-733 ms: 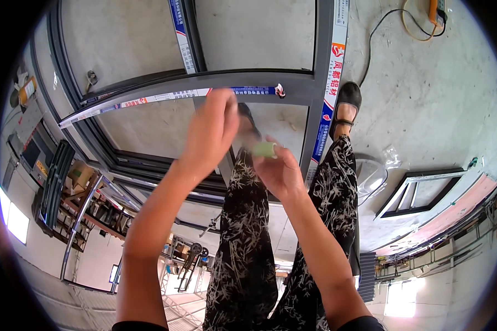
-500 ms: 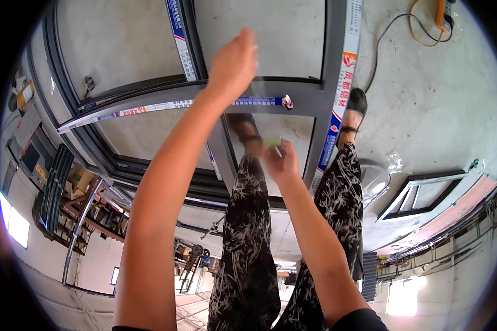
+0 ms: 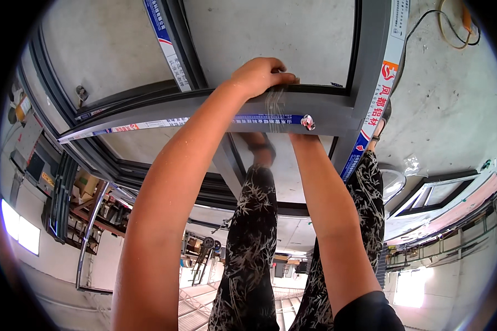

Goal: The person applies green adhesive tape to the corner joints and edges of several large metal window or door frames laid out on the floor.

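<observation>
Tape [image 3: 275, 113], the clear kind, is lying crosswise over the dark grey bar [image 3: 332, 109], from its far edge to its near one. It crosses the blue part of the label strip [image 3: 248, 118], just left of that scrunched end [image 3: 308, 122]. My guess from where I'm standing is that the step in hand is wrapping it round the bar.

The left hand [image 3: 257, 76] is at the far edge with its fingers [image 3: 283, 79] bent over, right by the tape's far end. Can't tell if they're actually pinching it. The right forearm [image 3: 327, 187] goes out of sight at the near edge, so the right hand is hidden behind the bar and no clue what those fingers are up to.

If it were me, I'd keep a steady pull so the tape sits tight on the corners of the bar, because slack there would probably lift first. Keep each turn square on top of the last, or it'll likely creep sideways. There are pale streaks along it already; might be creases, might be layer edges, so I'd rub it flat with a thumb. And since one hand is working blind, I'd go slow on the handover and not let go on one side until the other has a proper hold.
</observation>
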Demonstrator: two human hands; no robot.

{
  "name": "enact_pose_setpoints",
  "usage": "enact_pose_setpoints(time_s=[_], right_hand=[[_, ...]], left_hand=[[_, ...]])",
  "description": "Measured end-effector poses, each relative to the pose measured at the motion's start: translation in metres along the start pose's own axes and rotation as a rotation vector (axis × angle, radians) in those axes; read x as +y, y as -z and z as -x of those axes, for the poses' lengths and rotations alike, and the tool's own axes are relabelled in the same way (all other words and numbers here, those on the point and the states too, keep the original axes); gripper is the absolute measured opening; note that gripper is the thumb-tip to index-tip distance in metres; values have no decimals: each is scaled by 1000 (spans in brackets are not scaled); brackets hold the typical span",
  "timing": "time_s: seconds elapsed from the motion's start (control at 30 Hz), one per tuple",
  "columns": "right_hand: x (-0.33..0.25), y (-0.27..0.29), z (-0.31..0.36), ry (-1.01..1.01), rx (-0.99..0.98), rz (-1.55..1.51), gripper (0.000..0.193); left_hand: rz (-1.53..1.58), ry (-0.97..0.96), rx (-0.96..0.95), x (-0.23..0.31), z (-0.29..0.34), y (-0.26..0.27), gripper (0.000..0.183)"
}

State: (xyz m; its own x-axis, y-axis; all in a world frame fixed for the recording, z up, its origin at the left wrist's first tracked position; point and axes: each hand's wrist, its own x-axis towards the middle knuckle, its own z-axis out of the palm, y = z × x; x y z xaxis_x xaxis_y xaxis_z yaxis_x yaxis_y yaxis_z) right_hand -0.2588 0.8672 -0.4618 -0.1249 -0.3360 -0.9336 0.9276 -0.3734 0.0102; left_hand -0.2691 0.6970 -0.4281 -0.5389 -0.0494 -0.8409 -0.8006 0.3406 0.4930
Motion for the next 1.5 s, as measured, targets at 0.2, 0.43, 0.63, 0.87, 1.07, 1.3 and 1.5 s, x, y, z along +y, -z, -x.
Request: enact_pose_setpoints(time_s=[0.2,0.43,0.63,0.87,1.07,1.3,1.5], right_hand=[[-7,-9,5,-85,-46,-74,28],[-21,-1,104,-123,-115,1674,16],[-66,-113,123,1074,-473,2190,35],[-58,-98,107,1103,-486,2216,36],[-71,-93,134,927,-451,2075,28],[-27,-58,151,-504,-98,-44,42],[-13,-4,138,-442,-17,-21,48]], left_hand=[[264,136,-199,-1,-14,0,55],[68,239,-131,-8,-20,-16,56],[302,286,-65,5,-20,-4,52],[533,150,190,12,12,53,32],[-73,-205,261,52,116,18,34],[-274,-241,535,62,148,-41,44],[-410,-315,498,56,143,-40,41]])
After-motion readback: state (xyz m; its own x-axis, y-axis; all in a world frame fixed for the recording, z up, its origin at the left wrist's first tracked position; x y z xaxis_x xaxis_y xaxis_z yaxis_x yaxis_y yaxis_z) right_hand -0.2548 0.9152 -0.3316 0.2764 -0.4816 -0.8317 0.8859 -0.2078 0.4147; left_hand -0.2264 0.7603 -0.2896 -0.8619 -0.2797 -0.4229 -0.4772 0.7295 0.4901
